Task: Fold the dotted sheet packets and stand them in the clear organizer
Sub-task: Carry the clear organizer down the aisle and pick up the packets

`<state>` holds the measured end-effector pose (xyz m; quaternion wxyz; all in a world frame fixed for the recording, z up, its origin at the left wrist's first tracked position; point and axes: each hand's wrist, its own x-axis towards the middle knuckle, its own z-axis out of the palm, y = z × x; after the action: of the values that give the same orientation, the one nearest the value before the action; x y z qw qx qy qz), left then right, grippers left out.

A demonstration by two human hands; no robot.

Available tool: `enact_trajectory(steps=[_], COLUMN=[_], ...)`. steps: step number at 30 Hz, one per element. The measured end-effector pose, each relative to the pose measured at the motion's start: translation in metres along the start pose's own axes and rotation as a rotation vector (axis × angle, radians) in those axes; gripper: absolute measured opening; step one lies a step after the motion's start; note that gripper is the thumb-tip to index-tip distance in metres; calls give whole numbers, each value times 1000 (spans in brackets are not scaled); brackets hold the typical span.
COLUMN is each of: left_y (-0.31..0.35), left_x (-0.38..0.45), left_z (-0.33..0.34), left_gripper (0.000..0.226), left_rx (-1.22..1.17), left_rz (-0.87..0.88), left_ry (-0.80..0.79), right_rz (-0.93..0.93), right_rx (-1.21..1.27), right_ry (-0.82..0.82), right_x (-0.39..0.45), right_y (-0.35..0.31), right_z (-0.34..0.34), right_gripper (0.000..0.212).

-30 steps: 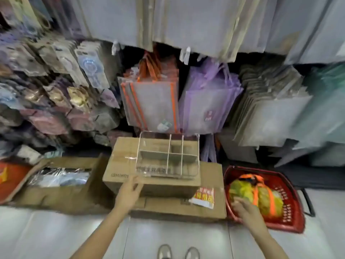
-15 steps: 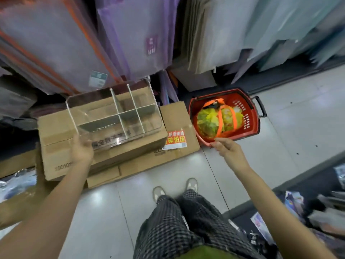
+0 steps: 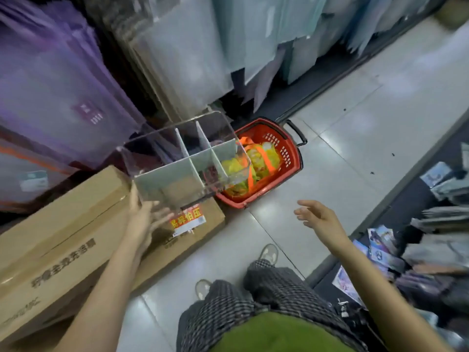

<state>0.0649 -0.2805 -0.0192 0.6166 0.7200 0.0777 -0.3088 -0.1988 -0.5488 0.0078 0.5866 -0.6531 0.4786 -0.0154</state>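
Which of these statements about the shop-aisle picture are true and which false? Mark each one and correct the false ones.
1. The left hand holds the clear organizer. True.
2. The right hand grips the red basket. False: it is open, touching nothing.
3. The organizer's compartments are full of packets. False: they look empty.
4. The basket sits on the floor, beside the cardboard boxes. True.

**Readable markings**

A red-and-white sticker [image 3: 187, 219] on the cardboard box [image 3: 63, 224], just right of the left hand's fingers [image 3: 162, 217], bears large red Chinese characters, apparently 易碎怕压. Below that hand's arm, black printed characters run along the box side, too blurred to read. A purple bag's label [image 3: 88, 114] is illegible.
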Motion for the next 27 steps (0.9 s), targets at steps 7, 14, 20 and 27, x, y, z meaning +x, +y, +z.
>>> enact_trajectory(steps=[7,14,20,27], left_y=[27,61,94,157], left_x=[-13,5,69,138], left_z=[220,401,565,763], left_gripper=[77,77,72,72], left_rx=[15,42,72,135], left_rz=[-7,10,49,17], left_ry=[-267,-397,-404,-521], right_rz=[97,144,135,182], right_rx=[149,358,416,469], right_ry=[255,558,683,743], right_x=[22,65,167,275], right_y=[52,59,36,-12], right_z=[-149,-269,-370,-494], right_gripper=[20,18,20,21])
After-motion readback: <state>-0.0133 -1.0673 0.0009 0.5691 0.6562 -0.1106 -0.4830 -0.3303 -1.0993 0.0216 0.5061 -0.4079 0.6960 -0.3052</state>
